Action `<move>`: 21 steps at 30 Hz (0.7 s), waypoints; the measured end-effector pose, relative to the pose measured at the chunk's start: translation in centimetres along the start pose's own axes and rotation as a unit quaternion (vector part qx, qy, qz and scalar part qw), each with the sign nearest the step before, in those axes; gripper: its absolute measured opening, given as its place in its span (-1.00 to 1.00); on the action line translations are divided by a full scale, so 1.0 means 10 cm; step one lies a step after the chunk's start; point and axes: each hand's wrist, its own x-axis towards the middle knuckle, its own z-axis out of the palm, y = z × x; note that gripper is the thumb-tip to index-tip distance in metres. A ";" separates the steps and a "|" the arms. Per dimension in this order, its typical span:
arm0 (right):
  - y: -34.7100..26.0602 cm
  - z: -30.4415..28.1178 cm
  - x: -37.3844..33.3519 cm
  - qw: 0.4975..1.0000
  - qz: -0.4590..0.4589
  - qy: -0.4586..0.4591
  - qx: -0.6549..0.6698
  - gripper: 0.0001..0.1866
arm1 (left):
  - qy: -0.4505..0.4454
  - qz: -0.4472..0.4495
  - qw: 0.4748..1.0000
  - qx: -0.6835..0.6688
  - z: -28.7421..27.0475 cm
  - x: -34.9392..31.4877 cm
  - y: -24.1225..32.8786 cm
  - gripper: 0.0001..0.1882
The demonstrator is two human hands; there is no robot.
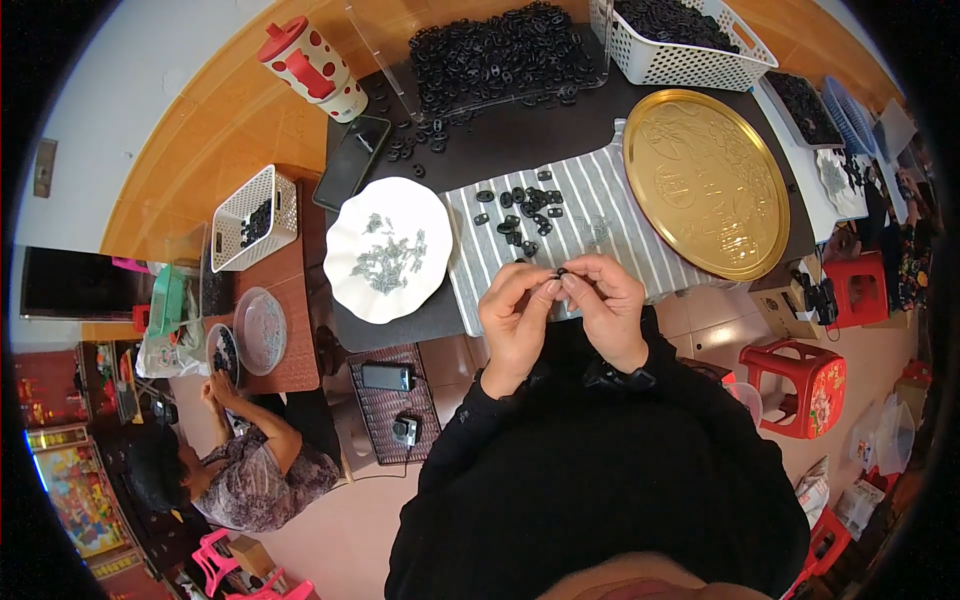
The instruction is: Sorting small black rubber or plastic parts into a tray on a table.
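My left hand and my right hand meet at the near edge of a grey-and-white striped cloth. Thumbs and fingertips of both pinch one small black oval piece, partly covered by them. Just beyond my hands, a loose group of similar black pieces lies on the cloth. To their right sits a little pile of clear small parts. On the left, a white wavy-rimmed plate carries many small clear parts.
A round gold tray lies right. At the back stand a clear bin of black pieces and a white basket. A phone and spotted tumbler are back left. Another person works at a side table, left.
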 end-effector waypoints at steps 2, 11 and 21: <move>-0.03 0.01 -0.03 1.000 0.002 -0.004 -0.013 -0.87 | 0.019 -0.012 0.999 -0.032 -0.01 -0.05 0.03 -0.89; -0.18 0.01 -0.02 0.990 -0.057 -0.087 -0.099 -0.85 | 0.016 -0.049 0.998 -0.023 -0.14 -0.13 0.19 -0.94; -0.10 -0.11 0.18 0.994 -0.023 -0.040 -0.096 -0.82 | -0.001 0.036 0.878 0.477 -0.17 0.15 0.31 -0.71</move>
